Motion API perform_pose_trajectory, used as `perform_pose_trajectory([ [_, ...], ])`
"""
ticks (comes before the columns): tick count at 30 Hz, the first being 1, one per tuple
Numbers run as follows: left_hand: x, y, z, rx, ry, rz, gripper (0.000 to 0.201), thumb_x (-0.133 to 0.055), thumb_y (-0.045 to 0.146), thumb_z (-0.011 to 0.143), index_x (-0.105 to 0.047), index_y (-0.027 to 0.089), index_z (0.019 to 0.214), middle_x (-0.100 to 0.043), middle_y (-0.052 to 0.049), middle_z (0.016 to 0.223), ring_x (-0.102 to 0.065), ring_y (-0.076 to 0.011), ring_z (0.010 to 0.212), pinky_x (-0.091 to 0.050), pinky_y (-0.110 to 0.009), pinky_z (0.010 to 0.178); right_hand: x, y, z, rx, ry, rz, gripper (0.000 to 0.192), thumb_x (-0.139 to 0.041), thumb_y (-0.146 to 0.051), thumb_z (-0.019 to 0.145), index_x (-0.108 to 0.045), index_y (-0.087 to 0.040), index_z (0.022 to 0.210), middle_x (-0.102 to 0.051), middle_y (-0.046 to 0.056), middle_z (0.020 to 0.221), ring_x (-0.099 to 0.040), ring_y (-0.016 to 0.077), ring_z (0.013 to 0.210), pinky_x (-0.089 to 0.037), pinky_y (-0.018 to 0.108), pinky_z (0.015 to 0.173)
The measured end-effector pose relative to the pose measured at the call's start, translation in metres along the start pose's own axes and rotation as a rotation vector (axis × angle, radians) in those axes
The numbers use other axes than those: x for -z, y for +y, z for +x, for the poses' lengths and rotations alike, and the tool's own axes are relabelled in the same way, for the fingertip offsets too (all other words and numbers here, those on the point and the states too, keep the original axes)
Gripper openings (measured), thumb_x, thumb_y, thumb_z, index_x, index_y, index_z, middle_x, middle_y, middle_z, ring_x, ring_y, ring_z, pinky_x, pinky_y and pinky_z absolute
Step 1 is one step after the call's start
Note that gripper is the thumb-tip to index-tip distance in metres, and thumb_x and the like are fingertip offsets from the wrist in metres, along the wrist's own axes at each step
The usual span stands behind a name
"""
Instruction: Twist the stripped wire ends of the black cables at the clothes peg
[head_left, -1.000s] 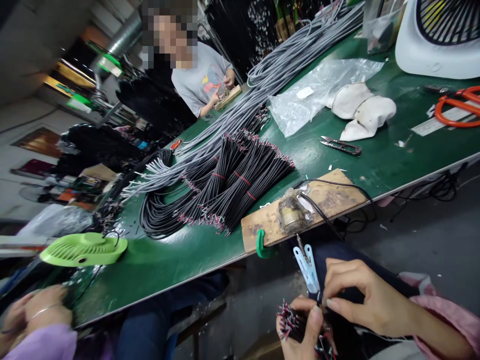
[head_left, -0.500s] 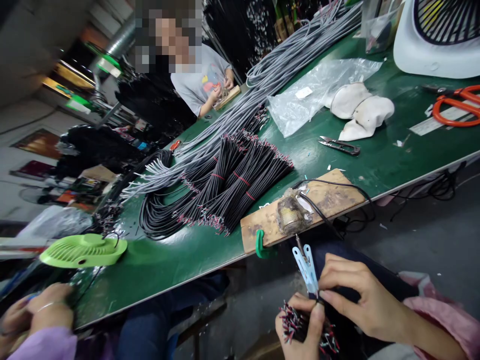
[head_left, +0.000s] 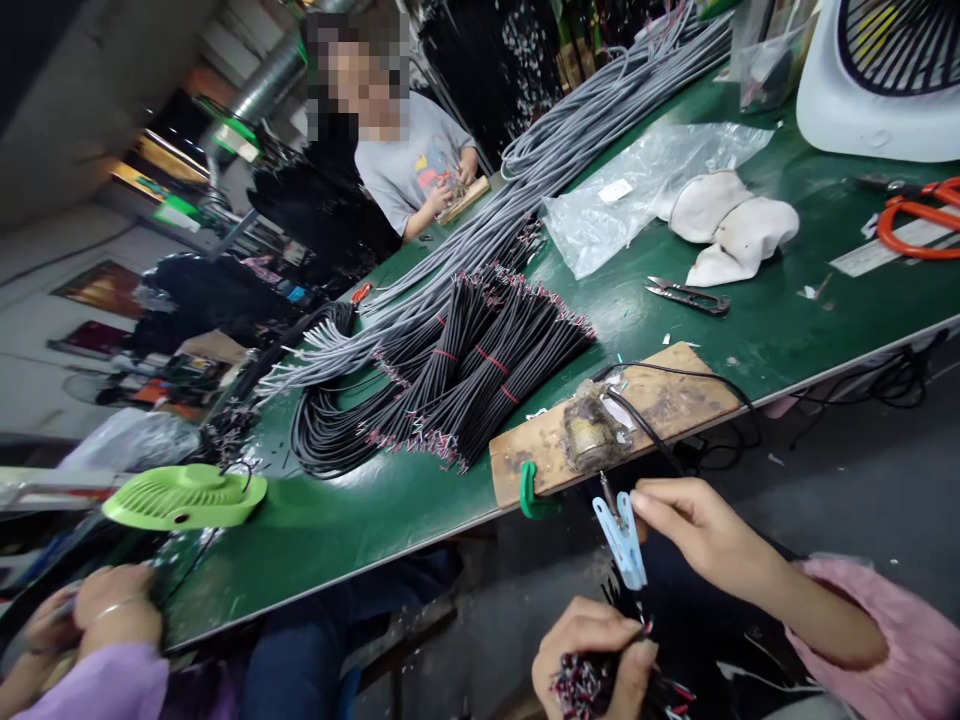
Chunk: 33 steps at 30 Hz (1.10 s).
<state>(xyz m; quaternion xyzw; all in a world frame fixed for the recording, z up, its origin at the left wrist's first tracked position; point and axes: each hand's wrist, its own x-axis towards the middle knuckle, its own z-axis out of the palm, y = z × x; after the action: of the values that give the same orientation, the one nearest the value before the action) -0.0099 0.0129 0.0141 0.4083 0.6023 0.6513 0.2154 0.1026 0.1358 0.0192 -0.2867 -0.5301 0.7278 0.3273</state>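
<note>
A bundle of thin black cables [head_left: 581,685] with red and white wire ends is gripped in my left hand [head_left: 589,650] at the bottom of the view. Just above it, a light-blue clothes peg [head_left: 621,540] points its jaws down at a dark cable end beside my left thumb. The peg's upper end meets a thin metal rod [head_left: 606,490] coming from a grimy, tape-wrapped device [head_left: 589,432]. My right hand [head_left: 694,525] has its fingers closed at the peg's right handle; its far fingertips are partly hidden.
The device sits on a wooden board [head_left: 675,385] held by a green clamp [head_left: 529,490] at the table edge. Black cable bundles [head_left: 480,375], grey cables [head_left: 555,140], snips [head_left: 688,296], orange scissors [head_left: 919,225] and a green fan [head_left: 184,497] lie around. Co-workers sit left and across.
My right hand has moved up from the cable end at the peg's jaws to the peg's handle. My left hand has dropped slightly with the cable bundle. The view has shifted a little.
</note>
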Motion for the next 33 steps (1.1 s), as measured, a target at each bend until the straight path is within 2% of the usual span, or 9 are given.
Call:
perform_pose_trajectory([
  [4,0.0,0.009,0.008,-0.072,0.045,0.055,0.014,-0.083,0.034,0.069,-0.073,0.026,0.066,-0.067,0.003,0.051,-0.056,-0.0112,0.038,-0.043,-0.021,0.041,0.0,-0.009,0.005,0.096,-0.025,-0.187,0.052,-0.048,-0.053,0.094,-0.057,-0.014,0.061,-0.049,-0.002,0.06,-0.044,0.012,0.058,-0.034,0.025,0.054],
  [7,0.004,0.005,0.009,-0.009,0.035,0.0,0.014,-0.082,0.035,0.071,-0.072,0.025,0.067,-0.061,0.005,0.047,-0.052,-0.0095,0.034,-0.041,-0.02,0.039,0.0,0.001,-0.005,0.144,-0.069,-0.177,0.055,-0.041,-0.05,0.098,-0.061,-0.014,0.062,-0.057,0.002,0.064,-0.053,0.0142,0.062,-0.04,0.026,0.06],
  [9,0.006,-0.003,0.004,0.055,0.03,-0.048,0.016,-0.082,0.036,0.069,-0.072,0.024,0.066,-0.059,0.004,0.045,-0.053,-0.0108,0.037,-0.041,-0.021,0.041,0.0,0.009,-0.017,0.177,-0.105,-0.126,0.048,-0.048,-0.05,0.095,-0.066,-0.014,0.07,-0.061,0.004,0.07,-0.056,0.016,0.067,-0.043,0.027,0.064],
  [12,0.006,-0.016,-0.008,0.179,0.078,-0.136,0.02,-0.085,0.035,0.066,-0.07,0.022,0.064,-0.06,0.003,0.048,-0.056,-0.0124,0.043,-0.042,-0.021,0.044,-0.003,0.016,-0.032,0.25,-0.091,-0.135,0.028,-0.066,-0.043,0.087,-0.07,-0.017,0.093,-0.067,0.006,0.086,-0.058,0.0196,0.081,-0.045,0.031,0.074],
  [15,0.002,-0.021,-0.02,0.304,0.144,-0.232,0.022,-0.086,0.034,0.064,-0.068,0.022,0.066,-0.06,0.004,0.049,-0.058,-0.012,0.044,-0.043,-0.019,0.043,-0.008,0.017,-0.036,0.295,-0.05,-0.174,0.01,-0.065,-0.026,0.087,-0.07,-0.017,0.085,-0.069,0.005,0.08,-0.058,0.0189,0.079,-0.044,0.033,0.079],
  [18,-0.002,-0.017,-0.023,0.394,0.172,-0.268,0.024,-0.087,0.034,0.063,-0.066,0.021,0.065,-0.062,0.004,0.05,-0.057,-0.0104,0.04,-0.04,-0.017,0.039,-0.012,0.016,-0.036,0.315,-0.015,-0.203,0.014,-0.06,-0.014,0.088,-0.068,-0.017,0.077,-0.069,0.004,0.073,-0.058,0.0171,0.073,-0.044,0.032,0.075],
  [24,-0.006,-0.003,-0.016,0.46,0.119,-0.278,0.031,-0.084,0.038,0.067,-0.063,0.019,0.055,-0.059,0.005,0.044,-0.047,-0.0045,0.029,-0.037,-0.014,0.036,-0.014,0.02,-0.039,0.354,-0.009,-0.247,0.013,-0.06,-0.01,0.085,-0.07,-0.017,0.079,-0.069,0.004,0.072,-0.057,0.0171,0.07,-0.045,0.03,0.066],
  [29,-0.006,-0.004,-0.018,0.493,0.133,-0.244,0.03,-0.085,0.039,0.066,-0.064,0.019,0.06,-0.056,0.007,0.044,-0.045,-0.0051,0.025,-0.034,-0.015,0.031,-0.013,0.021,-0.038,0.378,0.106,-0.268,0.011,-0.061,-0.011,0.083,-0.07,-0.018,0.083,-0.069,0.003,0.072,-0.058,0.0181,0.069,-0.045,0.035,0.075],
  [33,-0.006,-0.009,-0.021,0.471,0.161,-0.21,0.032,-0.086,0.04,0.064,-0.063,0.019,0.058,-0.055,0.007,0.044,-0.047,-0.0051,0.031,-0.035,-0.014,0.035,-0.011,0.019,-0.037,0.386,0.091,-0.25,0.008,-0.065,-0.014,0.083,-0.07,-0.019,0.088,-0.07,0.003,0.078,-0.059,0.0188,0.074,-0.043,0.037,0.08],
])
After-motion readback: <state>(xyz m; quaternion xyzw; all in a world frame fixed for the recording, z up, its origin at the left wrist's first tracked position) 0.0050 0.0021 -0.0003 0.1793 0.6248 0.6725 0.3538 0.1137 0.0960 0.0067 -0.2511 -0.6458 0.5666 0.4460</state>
